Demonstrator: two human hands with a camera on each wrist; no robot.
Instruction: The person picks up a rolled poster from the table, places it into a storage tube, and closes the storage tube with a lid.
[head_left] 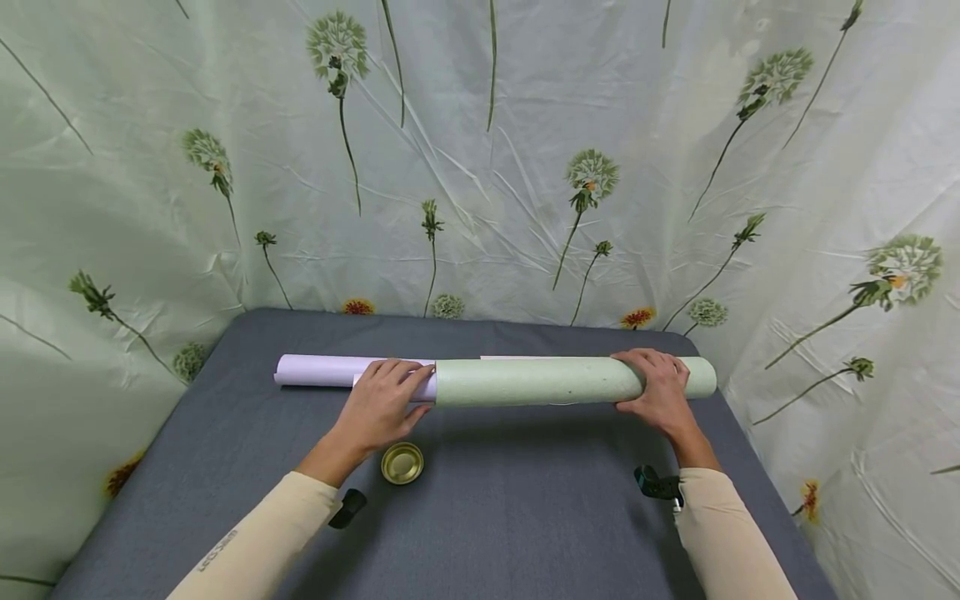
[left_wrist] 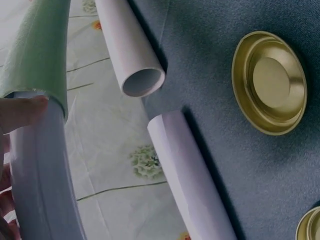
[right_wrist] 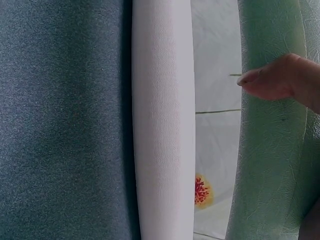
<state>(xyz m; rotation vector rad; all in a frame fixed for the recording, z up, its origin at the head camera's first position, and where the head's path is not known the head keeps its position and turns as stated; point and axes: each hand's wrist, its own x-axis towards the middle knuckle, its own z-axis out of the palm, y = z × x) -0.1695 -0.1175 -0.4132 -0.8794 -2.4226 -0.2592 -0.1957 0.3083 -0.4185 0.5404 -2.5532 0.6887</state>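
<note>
Held above the table is a pale green tube [head_left: 525, 382] lying crosswise, with a translucent-looking lavender roll [left_wrist: 42, 170] sticking out of its left end. My left hand [head_left: 384, 402] grips that roll right at the tube's mouth, its thumb touching the rim. Nearer the tube's other end, my right hand [head_left: 660, 390] wraps round the green surface, thumb underneath. How far the roll reaches inside the tube is hidden. On the table behind and below lie another lavender roll [head_left: 315, 371] and a whitish hollow tube [left_wrist: 129, 45]; the right wrist view shows its whitish side [right_wrist: 164, 120].
A round gold lid [head_left: 402, 463] lies on the grey tabletop [head_left: 517, 517], near my left wrist. A second gold piece [left_wrist: 310, 227] is partly visible in the left wrist view. A flower-print curtain [head_left: 480, 167] hangs behind the table and on both sides.
</note>
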